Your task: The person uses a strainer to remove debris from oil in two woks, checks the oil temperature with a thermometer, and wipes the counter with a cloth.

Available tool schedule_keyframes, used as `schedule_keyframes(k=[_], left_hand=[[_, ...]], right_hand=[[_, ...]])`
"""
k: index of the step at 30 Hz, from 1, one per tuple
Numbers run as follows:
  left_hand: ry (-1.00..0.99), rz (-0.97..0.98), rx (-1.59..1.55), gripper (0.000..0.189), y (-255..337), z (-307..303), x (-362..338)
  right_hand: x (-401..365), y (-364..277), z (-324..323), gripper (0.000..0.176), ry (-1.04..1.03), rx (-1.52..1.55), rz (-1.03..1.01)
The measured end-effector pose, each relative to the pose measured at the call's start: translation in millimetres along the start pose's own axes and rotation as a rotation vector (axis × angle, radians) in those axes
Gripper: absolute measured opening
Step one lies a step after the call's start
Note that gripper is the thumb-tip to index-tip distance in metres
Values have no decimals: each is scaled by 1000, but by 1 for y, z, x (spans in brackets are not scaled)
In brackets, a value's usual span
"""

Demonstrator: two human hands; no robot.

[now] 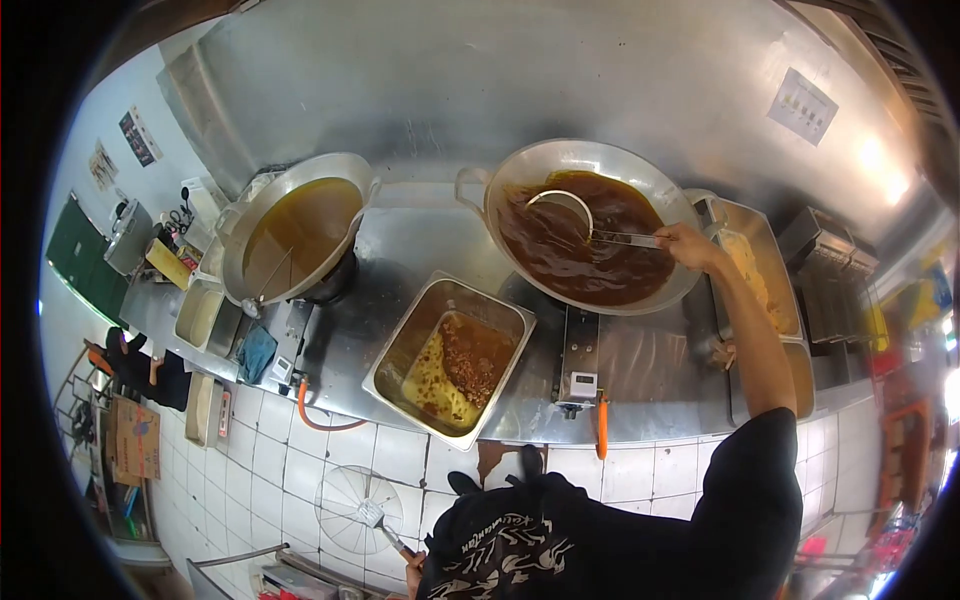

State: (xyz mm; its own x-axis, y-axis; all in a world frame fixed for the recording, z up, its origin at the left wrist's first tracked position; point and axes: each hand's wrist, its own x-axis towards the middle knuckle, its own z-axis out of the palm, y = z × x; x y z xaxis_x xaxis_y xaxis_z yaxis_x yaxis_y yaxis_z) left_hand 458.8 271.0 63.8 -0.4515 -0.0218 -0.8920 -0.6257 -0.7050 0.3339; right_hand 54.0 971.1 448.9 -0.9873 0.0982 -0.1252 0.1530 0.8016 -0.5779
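My right hand is closed around the handle of a round strainer. The strainer's bowl lies in dark brown liquid inside a large metal wok. Low at the bottom of the view, my left hand is closed on the wooden handle of a metal spatula, held away from the counter. The spatula's flat head points up and left; part of the left hand is cut off by the frame edge. Between the woks, a deep steel pan holds brown liquid, a yellow mass and reddish-brown bits.
A second wok of lighter brown liquid sits at left, a thin-handled ladle in it. Metal trays stand right. Burner controls and orange hoses line the counter front. A round fan stands below; another person is far left.
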Motion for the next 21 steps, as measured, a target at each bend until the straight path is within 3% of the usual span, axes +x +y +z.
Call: schedule_keyframes(k=[1,2,4,7,11,16,19,21], left_hand=[[10,-9,-22,18,1,4,-4],[22,-16,-38,19,-1,7,-7],[12,23,22,20,5,20,-15],[-23,10,10,21,20,54,-46],[-39,114,171,22,10,11,3],[19,212,385,25,14,25,-7],[22,129,258,26,13,25,-4],[-48,-38,69,27,8,2,18]], right_hand=[[-10,-14,-5,18,-90,118,221],[-14,-17,-5,18,-93,121,222],[-27,-18,-3,17,-137,427,352],[-47,-39,5,20,-83,437,418],[-63,-49,11,20,-78,465,404],[-80,-60,19,22,-13,473,414],[-89,-62,23,24,24,480,412],[-95,-65,25,24,53,495,391]])
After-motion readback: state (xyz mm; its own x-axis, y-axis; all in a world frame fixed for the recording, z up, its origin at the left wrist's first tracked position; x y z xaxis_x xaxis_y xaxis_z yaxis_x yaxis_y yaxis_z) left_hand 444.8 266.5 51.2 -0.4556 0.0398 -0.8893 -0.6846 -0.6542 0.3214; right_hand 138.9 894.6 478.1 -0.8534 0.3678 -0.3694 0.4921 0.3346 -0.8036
